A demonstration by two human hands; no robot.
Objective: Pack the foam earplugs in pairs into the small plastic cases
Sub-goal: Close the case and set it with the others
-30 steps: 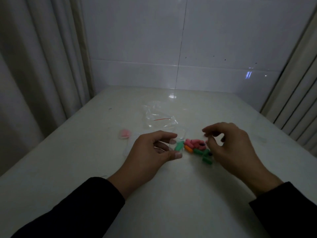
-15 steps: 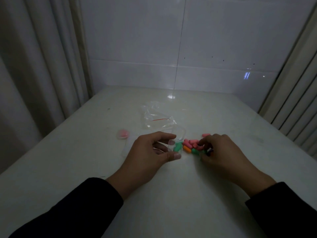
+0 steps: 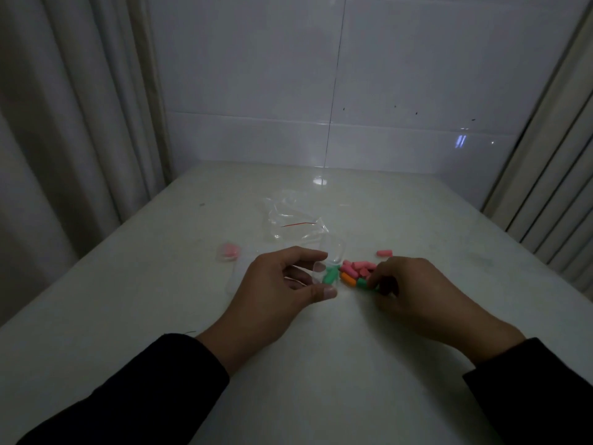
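My left hand (image 3: 282, 289) grips a small clear plastic case (image 3: 327, 268) between thumb and forefinger; its lid stands open and a green earplug (image 3: 330, 275) lies inside. Just right of it sits a small pile of pink, orange and green foam earplugs (image 3: 354, 273). My right hand (image 3: 414, 290) reaches into the pile's right side, fingertips curled and pinching a green earplug (image 3: 364, 283). One pink earplug (image 3: 384, 253) lies apart behind the pile. A closed clear case with pink earplugs (image 3: 228, 250) sits to the left.
A crumpled clear plastic bag (image 3: 290, 220) with a red line lies behind the hands on the white table (image 3: 321, 364). Another faint clear case (image 3: 239, 273) lies behind my left hand. Curtains hang at the left, a tiled wall stands at the back.
My right hand dropped from above the pile down into it and closed its fingertips on a green earplug. My left hand held the case still.
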